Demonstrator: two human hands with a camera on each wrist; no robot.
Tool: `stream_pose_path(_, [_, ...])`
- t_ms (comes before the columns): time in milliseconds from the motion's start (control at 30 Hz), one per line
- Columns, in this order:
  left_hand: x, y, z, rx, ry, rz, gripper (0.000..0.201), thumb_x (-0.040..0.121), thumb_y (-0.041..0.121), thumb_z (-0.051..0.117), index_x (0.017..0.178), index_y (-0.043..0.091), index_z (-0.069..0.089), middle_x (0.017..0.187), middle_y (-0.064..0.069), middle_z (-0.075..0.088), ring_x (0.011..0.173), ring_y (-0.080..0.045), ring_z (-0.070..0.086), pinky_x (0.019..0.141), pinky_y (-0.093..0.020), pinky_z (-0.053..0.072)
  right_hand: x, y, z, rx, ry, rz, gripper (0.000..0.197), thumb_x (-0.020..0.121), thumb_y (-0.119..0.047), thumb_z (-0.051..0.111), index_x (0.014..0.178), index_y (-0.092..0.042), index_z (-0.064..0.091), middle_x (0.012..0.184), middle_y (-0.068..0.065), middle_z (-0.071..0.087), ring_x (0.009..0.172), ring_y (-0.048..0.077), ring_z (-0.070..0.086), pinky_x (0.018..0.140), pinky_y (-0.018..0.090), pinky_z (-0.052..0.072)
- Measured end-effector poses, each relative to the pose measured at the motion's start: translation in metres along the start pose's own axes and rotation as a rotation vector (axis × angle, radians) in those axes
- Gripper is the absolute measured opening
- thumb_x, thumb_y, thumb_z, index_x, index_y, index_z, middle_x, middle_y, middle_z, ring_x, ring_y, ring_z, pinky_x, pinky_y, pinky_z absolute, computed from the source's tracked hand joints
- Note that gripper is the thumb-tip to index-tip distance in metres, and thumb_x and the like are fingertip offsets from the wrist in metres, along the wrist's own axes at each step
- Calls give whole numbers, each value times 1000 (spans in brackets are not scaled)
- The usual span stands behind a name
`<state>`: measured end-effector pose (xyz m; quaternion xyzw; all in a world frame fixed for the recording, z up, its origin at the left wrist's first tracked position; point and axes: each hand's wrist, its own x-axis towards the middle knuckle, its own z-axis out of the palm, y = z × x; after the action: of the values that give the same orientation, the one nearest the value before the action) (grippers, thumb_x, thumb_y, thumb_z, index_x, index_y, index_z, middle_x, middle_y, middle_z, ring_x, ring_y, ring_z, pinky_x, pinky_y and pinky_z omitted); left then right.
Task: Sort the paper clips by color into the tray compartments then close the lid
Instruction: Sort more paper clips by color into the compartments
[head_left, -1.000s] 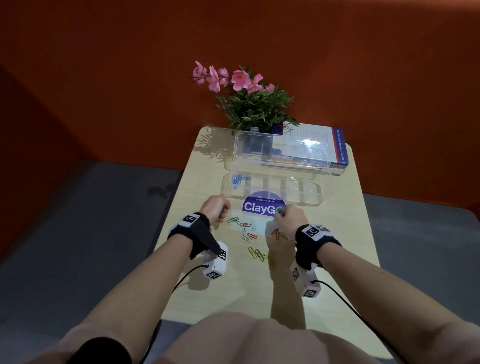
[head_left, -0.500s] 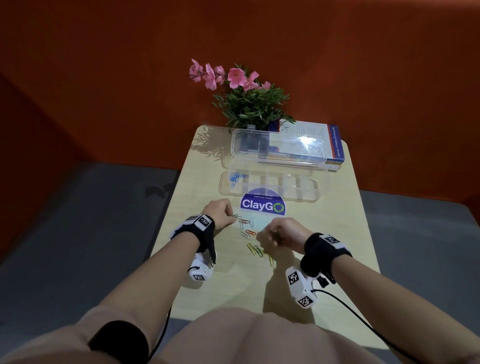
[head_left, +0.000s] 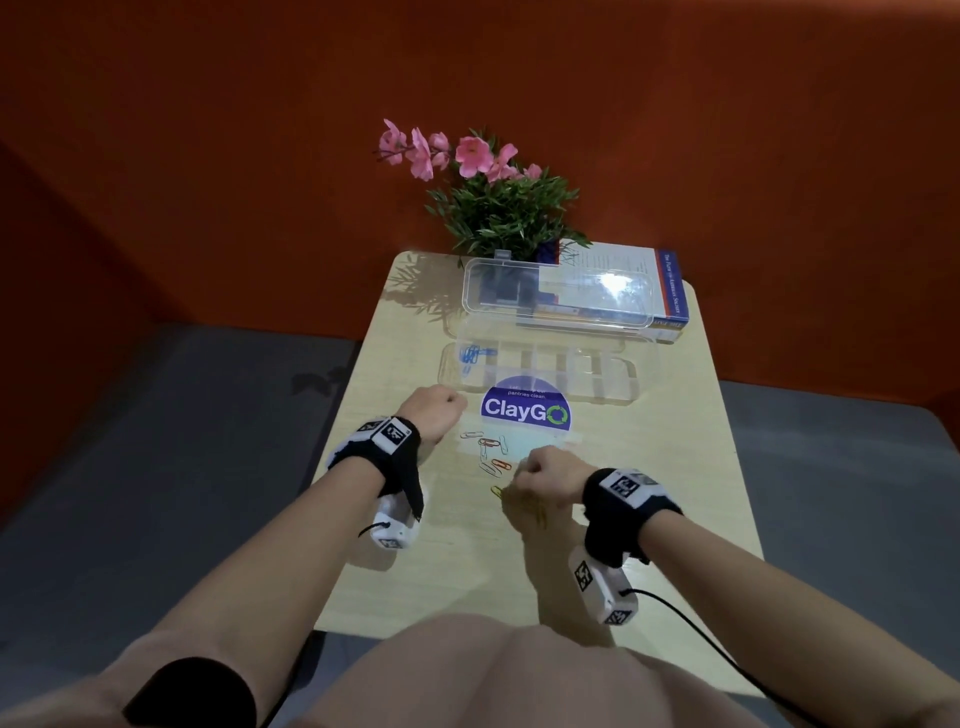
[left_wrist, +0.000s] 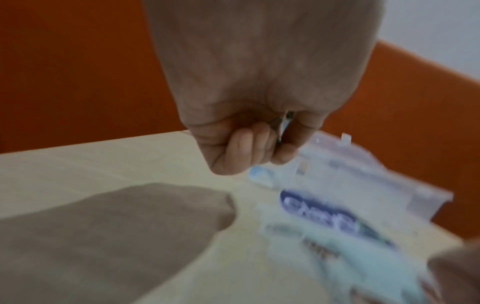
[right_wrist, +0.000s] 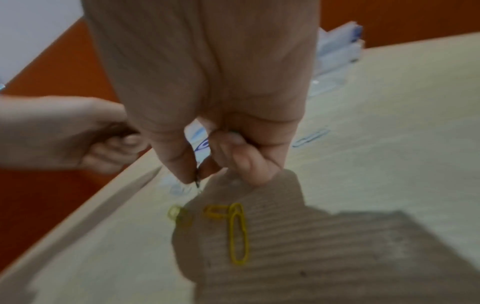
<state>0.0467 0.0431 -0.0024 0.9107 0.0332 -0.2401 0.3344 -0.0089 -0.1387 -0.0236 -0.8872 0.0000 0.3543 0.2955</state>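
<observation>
Both fists curled above loose paper clips, near the open tray.

The left hand (head_left: 434, 410) curls round green clips (left_wrist: 283, 123); the right hand (head_left: 549, 475) pinches a dark clip (right_wrist: 196, 178) over yellow paper clips (right_wrist: 237, 232). Blue clips (head_left: 470, 354) fill the clear tray's (head_left: 621, 397) far-left compartment; its lid (head_left: 558, 299) stands raised.

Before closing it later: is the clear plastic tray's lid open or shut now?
Open: the clear hinged lid stands raised behind the clear plastic compartment tray, its compartments uncovered.

Tray (head_left: 540, 371) lies on the desk (head_left: 649, 493), lid (head_left: 558, 299) raised behind it; plant (head_left: 498, 208) and book (head_left: 670, 291) stand behind; loose clips (head_left: 491, 452) lie before the tray.
</observation>
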Motion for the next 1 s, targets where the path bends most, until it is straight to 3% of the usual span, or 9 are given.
stream_pose_path(100, [-1, 20, -12, -231, 47, -10, 35, 97, 22, 36, 84, -1, 58, 90, -31, 53, 67, -24, 52, 66, -27, 41, -4, 11, -17, 587, 13, 152, 16, 85, -12, 46, 70, -10, 50, 53, 1, 45, 46, 14, 38, 44, 23, 29])
stream_pose_path(167, [5, 34, -16, -334, 19, 12, 37, 98, 27, 33, 65, 14, 44, 67, -10, 40, 55, -17, 36, 54, -25, 32, -6, 18, -28, 909, 78, 214, 28, 86, -10, 41, 58, -14, 38, 40, -2, 34, 36, 12, 28, 41, 23, 22])
stream_pose_path(333, [26, 71, -17, -612, -54, -7, 39, 101, 18, 28, 63, 13, 38, 58, -2, 27, 48, -15, 23, 41, -18, 23, -17, 31, -48, 1424, 145, 177, 14, 65, -11, 37, 57, -17, 27, 45, -1, 25, 39, 14, 22, 37, 24, 18])
stream_pose_path(467, [43, 90, -15, -676, -104, -100, 38, 101, 10, 23, 71, 7, 47, 59, -4, 34, 50, -14, 32, 35, -17, 35, -24, 41, -51, 1469, 165, 117, 15, 75, -12, 36, 61, -14, 34, 50, 1, 33, 42, 14, 30, 37, 21, 20])
stream_pose_path(567, [56, 95, -13, -709, -106, -168, 35, 100, 2, 27, 73, 3, 50, 65, -8, 44, 55, -14, 44, 37, -19, 50, -26, 40, -53, 1512, 169, 90, 19, 83, -10, 40, 65, -10, 43, 48, 2, 48, 40, 14, 51, 34, 17, 36])
stream_pose_path(700, [62, 97, -11, -819, -84, -195, 20, 98, -5, 37, 95, -7, 56, 85, -16, 55, 75, -25, 61, 77, -36, 55, -27, 34, -56, 1536, 134, 90, 18, 85, -3, 42, 73, -2, 55, 60, 9, 70, 54, 15, 71, 46, 19, 56])
stream_pose_path(833, [64, 97, -11, -852, -74, -207, 23, 97, -3, 34, 113, -7, 50, 102, -22, 54, 111, -38, 59, 88, -39, 49, -23, 32, -53, 1509, 144, 90, 17, 85, 2, 44, 72, 0, 55, 58, 11, 68, 52, 14, 69, 53, 19, 58])
stream_pose_path(900, [66, 95, -10, -814, -96, -191, 29, 98, 4, 34, 116, -9, 53, 101, -20, 57, 106, -35, 60, 85, -35, 50, -21, 31, -52, 1496, 148, 87, 15, 84, 3, 44, 72, -2, 53, 58, 9, 64, 50, 13, 66, 51, 19, 57])
stream_pose_path(1000, [67, 94, -10, -786, -118, -187, 36, 97, 13, 26, 67, 11, 45, 71, -4, 40, 58, -18, 39, 53, -27, 31, -18, 28, -53, 1425, 123, 98, 15, 82, 6, 40, 82, -3, 53, 64, 7, 56, 48, 13, 58, 46, 20, 54])
